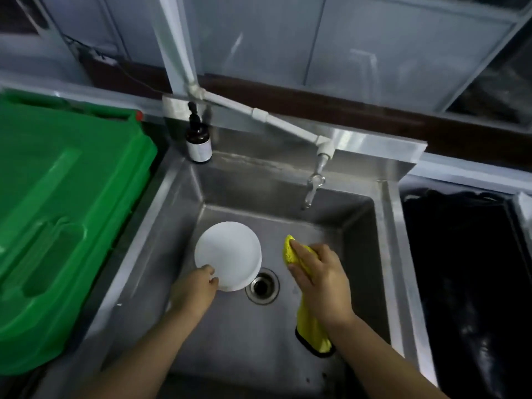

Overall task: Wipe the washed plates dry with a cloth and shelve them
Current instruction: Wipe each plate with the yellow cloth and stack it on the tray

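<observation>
A round white plate [229,254] is inside the steel sink [359,214], left of the drain. More plates seem stacked under it, judging by the layered rim at its right. My left hand [198,286] pinches the plate's near edge with thumb and fingers. To the right of the drain, my right hand [319,275] grips a yellow cloth [290,250]. The cloth bunches out past my fingers, and its tail hangs down below my wrist. About a hand's width separates the cloth from the plate.
A drain [262,286] sits in the middle of the sink floor. A tap [315,182] hangs over the back right. A dark pump bottle [198,141] stands on the back left rim. A green plastic lid [63,214] lies left of the sink, a black bin [466,269] on the right.
</observation>
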